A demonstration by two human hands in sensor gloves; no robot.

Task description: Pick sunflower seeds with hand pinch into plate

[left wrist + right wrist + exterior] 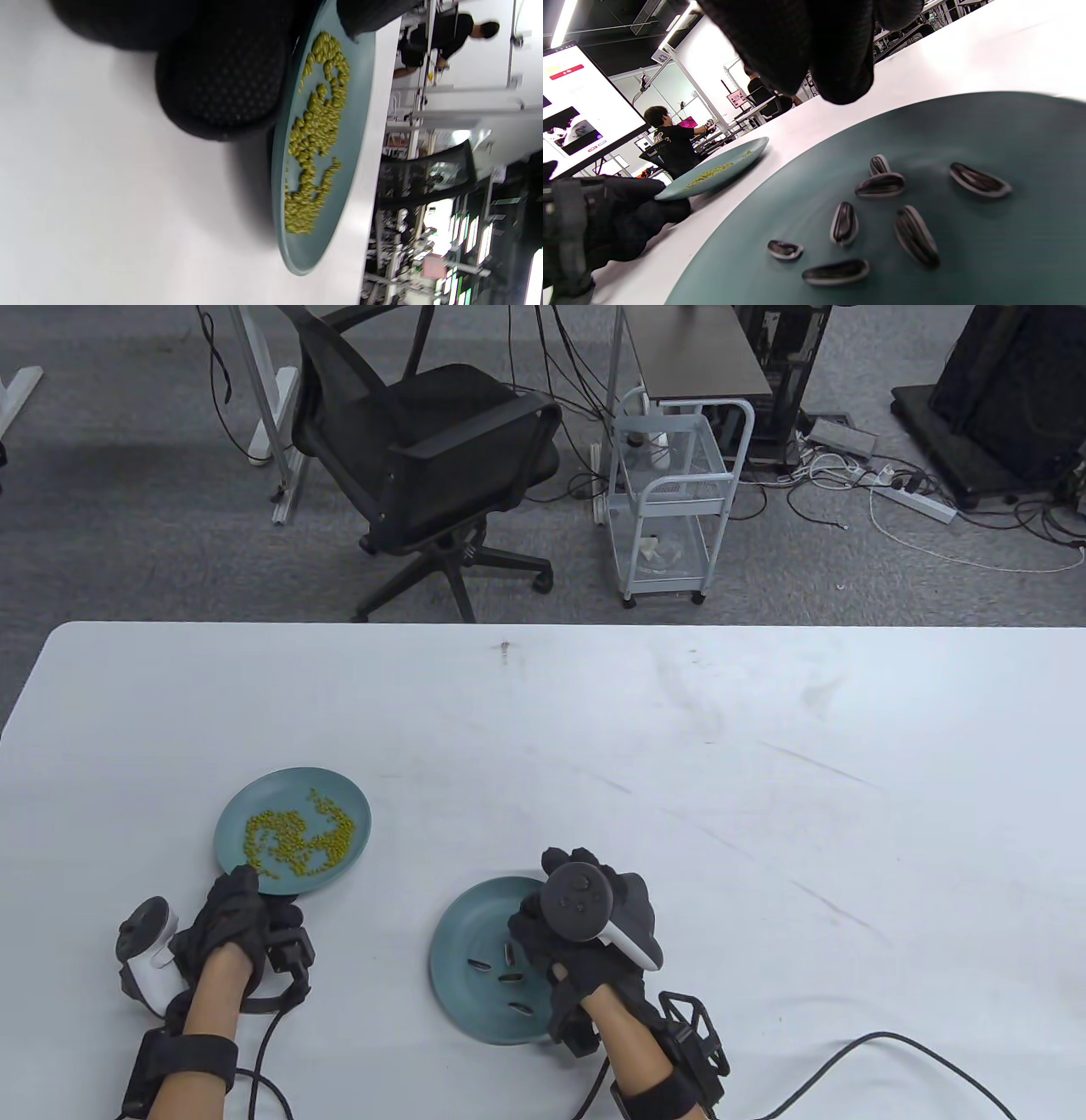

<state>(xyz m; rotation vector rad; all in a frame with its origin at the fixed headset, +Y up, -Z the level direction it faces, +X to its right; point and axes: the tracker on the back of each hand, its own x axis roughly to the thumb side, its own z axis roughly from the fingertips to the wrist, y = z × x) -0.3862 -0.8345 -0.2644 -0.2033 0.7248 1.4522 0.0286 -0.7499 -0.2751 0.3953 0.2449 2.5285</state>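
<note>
Under my right hand (585,933) part of the near plate (462,976) is hidden; sunflower seeds (882,184) lie there. Its fingertips (840,80) hover bunched above them; any pinched seed I cannot tell. My left hand (233,920) touches the green-pellet plate (254,806) rim.

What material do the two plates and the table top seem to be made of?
Plate with sunflower seeds: teal, matte, thin rim; looks like plastic or melamine, though glazed ceramic is possible.
Plate with yellow-green grains: same teal finish, likely the same material.
Table top: white, smooth, with dull scuff marks; probably plastic or laminate.
</note>
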